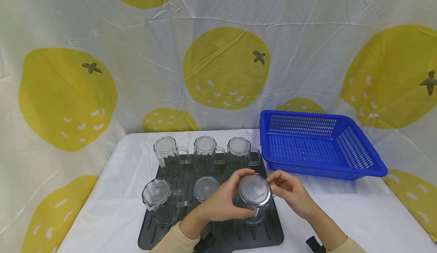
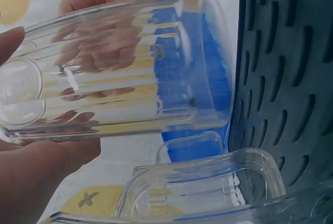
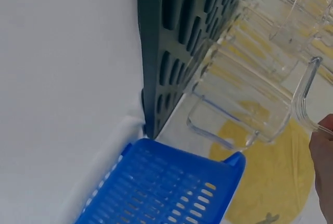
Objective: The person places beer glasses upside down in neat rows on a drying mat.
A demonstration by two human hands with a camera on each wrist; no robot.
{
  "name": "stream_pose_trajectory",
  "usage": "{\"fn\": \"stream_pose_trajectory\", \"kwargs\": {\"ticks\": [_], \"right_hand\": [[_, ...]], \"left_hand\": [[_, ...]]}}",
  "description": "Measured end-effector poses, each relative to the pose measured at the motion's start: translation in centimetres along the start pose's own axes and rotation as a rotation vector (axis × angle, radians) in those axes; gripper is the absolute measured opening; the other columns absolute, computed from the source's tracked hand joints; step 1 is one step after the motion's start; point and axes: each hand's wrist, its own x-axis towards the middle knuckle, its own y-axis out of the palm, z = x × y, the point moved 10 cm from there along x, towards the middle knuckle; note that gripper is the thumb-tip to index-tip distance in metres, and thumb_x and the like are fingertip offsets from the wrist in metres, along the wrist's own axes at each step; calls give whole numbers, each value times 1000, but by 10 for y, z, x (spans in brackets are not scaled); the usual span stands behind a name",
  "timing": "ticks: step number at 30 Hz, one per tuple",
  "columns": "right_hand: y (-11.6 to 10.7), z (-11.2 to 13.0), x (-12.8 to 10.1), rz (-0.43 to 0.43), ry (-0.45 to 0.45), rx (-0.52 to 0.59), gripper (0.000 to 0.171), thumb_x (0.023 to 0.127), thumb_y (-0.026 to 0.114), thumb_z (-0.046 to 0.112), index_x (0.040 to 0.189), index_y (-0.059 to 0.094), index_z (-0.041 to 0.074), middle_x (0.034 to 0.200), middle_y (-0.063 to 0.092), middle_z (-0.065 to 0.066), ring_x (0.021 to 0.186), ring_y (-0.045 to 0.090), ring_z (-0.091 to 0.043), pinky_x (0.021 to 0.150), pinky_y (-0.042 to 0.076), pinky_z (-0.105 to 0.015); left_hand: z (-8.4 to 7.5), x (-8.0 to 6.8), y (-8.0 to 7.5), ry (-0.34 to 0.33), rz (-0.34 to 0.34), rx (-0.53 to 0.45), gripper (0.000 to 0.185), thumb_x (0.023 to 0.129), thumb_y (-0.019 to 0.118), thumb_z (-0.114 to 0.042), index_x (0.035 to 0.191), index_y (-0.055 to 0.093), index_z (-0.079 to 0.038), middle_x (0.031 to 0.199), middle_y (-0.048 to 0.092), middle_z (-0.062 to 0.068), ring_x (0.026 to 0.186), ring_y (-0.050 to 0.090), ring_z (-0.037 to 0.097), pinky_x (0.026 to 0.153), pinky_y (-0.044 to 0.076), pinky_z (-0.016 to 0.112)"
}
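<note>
Blue basket [image 1: 321, 146] on the table [image 1: 358, 215]: nothing inside so far. Dark drying mat [image 1: 218, 234] carrying 5 upside-down clear mugs. Mug number 6 [image 1: 254, 198] just off the mat's front right, left hand [image 1: 222, 203] wrapped around it, right hand [image 1: 290, 190] pinching the handle side. Looks barely started.

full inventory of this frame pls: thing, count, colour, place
Held mug: 1, clear plastic, upside down, front right of mat, gripped by both hands.
Other mugs: 5, clear, upside down on mat; three in back row, two in front.
Drying mat: 1, dark grey, ribbed, table centre.
Basket: 1, blue, slotted, on table right of mat.
Tablecloth: 1, white.
Backdrop: 1, white with yellow fruit print.
Left hand: grips mug body.
Right hand: at mug's right side, by the handle.
</note>
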Motion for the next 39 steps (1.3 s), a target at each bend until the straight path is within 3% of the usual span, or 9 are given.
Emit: {"fn": "stream_pose_trajectory", "kwargs": {"ticks": [5,10,19,31,39], "right_hand": [[5,-6,-4,32,-10,78,29,98,44,-10,113,61,8,103,61,4,92,57,-6,78,50,-23],[7,-13,-7,37,-16,149,31,99,42,-10,115,60,9,106,62,3,94,57,-7,80,49,-22],[7,-21,-7,34,-32,205,33,97,41,-13,115,61,6,106,63,2,95,58,-7,82,49,-22],[6,-36,-7,64,-3,231,39,96,36,-14,115,61,9,103,64,2,94,57,-8,85,46,-24],[5,-46,-6,42,72,250,39,92,36,-13,108,63,10,98,63,3,92,55,-8,86,43,-25]], "left_hand": [[5,-2,1,-102,12,160,86,78,77,0,147,29,-19,143,45,3,120,49,12,101,41,30],[10,-5,2,-158,-18,227,88,75,77,0,146,30,-21,140,46,0,116,52,9,98,42,29],[18,-8,4,-173,-73,195,86,74,76,3,144,33,-24,136,49,0,113,53,11,97,42,30],[29,-11,3,-218,-96,212,86,72,73,7,142,32,-20,134,49,3,111,53,11,95,43,29],[34,-10,3,-220,-100,231,85,70,74,6,141,34,-18,133,50,2,110,53,10,96,42,28]]}}
